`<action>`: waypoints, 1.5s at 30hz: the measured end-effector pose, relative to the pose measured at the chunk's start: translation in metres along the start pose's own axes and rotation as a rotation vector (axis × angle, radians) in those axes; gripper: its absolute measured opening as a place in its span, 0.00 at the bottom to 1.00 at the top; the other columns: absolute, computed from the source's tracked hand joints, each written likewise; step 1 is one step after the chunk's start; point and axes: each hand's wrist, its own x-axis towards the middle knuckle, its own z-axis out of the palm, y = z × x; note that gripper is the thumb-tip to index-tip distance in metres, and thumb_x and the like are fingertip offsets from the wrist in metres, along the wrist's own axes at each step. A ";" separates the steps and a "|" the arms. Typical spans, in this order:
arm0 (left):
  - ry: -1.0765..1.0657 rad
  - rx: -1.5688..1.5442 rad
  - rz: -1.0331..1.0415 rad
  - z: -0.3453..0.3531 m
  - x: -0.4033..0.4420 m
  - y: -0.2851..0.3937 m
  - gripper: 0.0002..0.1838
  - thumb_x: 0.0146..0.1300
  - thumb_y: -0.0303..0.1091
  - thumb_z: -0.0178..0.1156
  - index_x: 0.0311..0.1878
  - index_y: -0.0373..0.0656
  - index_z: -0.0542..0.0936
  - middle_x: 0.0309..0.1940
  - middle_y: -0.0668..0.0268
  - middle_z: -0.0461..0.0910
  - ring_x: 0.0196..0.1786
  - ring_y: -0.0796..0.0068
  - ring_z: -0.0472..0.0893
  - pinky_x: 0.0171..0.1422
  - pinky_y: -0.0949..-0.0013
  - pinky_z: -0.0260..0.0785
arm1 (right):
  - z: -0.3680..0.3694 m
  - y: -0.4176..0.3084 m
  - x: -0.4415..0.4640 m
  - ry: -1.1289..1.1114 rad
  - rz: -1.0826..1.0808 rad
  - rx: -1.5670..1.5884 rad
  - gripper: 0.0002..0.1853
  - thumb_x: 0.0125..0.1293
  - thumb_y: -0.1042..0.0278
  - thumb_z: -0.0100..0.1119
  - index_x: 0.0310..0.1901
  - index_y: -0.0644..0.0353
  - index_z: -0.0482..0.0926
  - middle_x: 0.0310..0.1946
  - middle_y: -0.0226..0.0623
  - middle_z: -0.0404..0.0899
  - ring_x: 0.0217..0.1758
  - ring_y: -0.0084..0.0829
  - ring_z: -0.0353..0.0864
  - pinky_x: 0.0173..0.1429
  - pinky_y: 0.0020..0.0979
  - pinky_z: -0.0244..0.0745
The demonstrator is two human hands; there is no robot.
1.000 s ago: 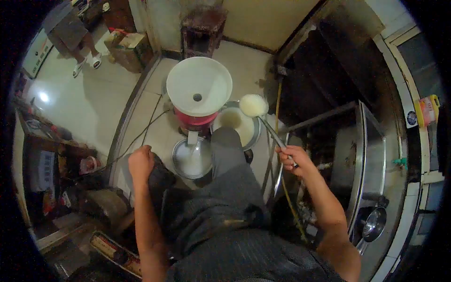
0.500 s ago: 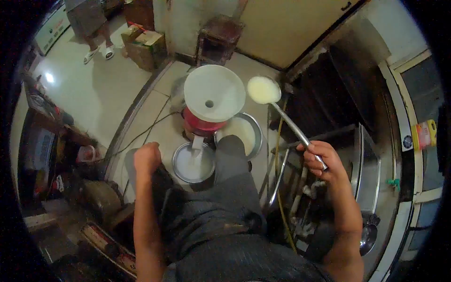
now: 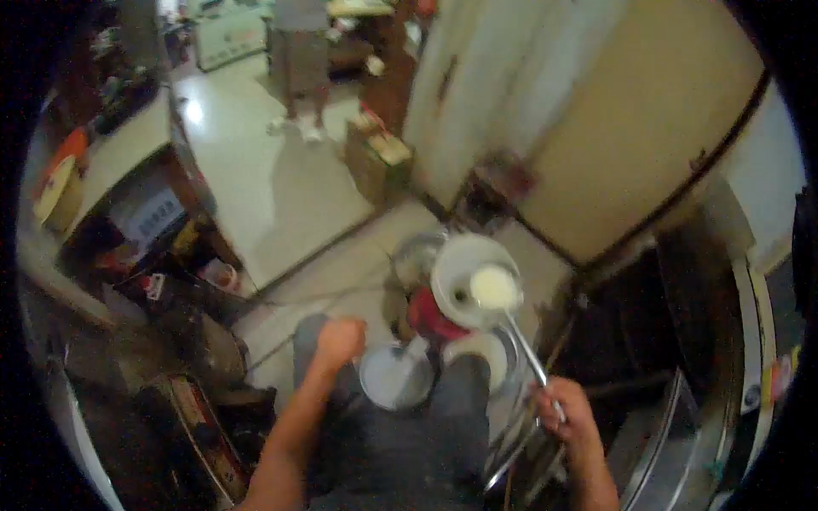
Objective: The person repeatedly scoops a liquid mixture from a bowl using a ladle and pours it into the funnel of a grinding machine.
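My right hand (image 3: 563, 406) is closed round the long metal handle of a ladle (image 3: 530, 353). Pale, creamy liquid (image 3: 495, 287) fills the ladle's bowl, which hangs over the right side of a wide white funnel-shaped hopper (image 3: 449, 266). Below the hopper is a red machine body (image 3: 433, 316) with a light spout. Under the spout, between my knees, stands a round metal pot (image 3: 365, 387) with whitish contents. Partly behind my right knee is a metal basin (image 3: 514, 362) of creamy liquid. My left hand (image 3: 342, 341) rests as a loose fist by my left knee.
Another person (image 3: 302, 72) stands on the tiled floor further back. A cardboard box (image 3: 377, 166) and a dark stool (image 3: 501, 183) are near the wall. A floor ledge (image 3: 328, 247) crosses behind the machine. Dark shelving is at left, and a metal-edged unit (image 3: 665, 434) at right.
The filled ladle has moved from the right of the hopper to over it. My view has swung up and left, blurring the picture. My left fist stays by the knee.
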 end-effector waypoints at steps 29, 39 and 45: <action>0.032 -0.050 -0.003 0.017 -0.019 0.012 0.12 0.58 0.36 0.54 0.40 0.47 0.85 0.33 0.53 0.84 0.38 0.49 0.83 0.43 0.49 0.76 | 0.009 0.029 -0.008 0.136 0.045 -0.014 0.12 0.68 0.68 0.56 0.47 0.67 0.72 0.19 0.29 0.71 0.13 0.20 0.66 0.14 0.26 0.61; 0.007 -0.017 -0.012 0.024 -0.015 0.007 0.10 0.58 0.35 0.54 0.35 0.44 0.83 0.33 0.51 0.83 0.39 0.48 0.83 0.43 0.48 0.75 | 0.013 0.026 -0.007 0.109 -0.028 -0.101 0.14 0.69 0.68 0.54 0.48 0.70 0.71 0.15 0.31 0.68 0.10 0.24 0.64 0.13 0.28 0.61; 0.028 -0.055 -0.053 0.005 -0.019 0.016 0.10 0.59 0.34 0.53 0.37 0.45 0.83 0.31 0.51 0.82 0.38 0.48 0.82 0.43 0.49 0.74 | 0.022 0.022 -0.013 0.135 -0.043 -0.128 0.14 0.69 0.66 0.55 0.47 0.69 0.74 0.15 0.30 0.70 0.10 0.21 0.65 0.12 0.25 0.61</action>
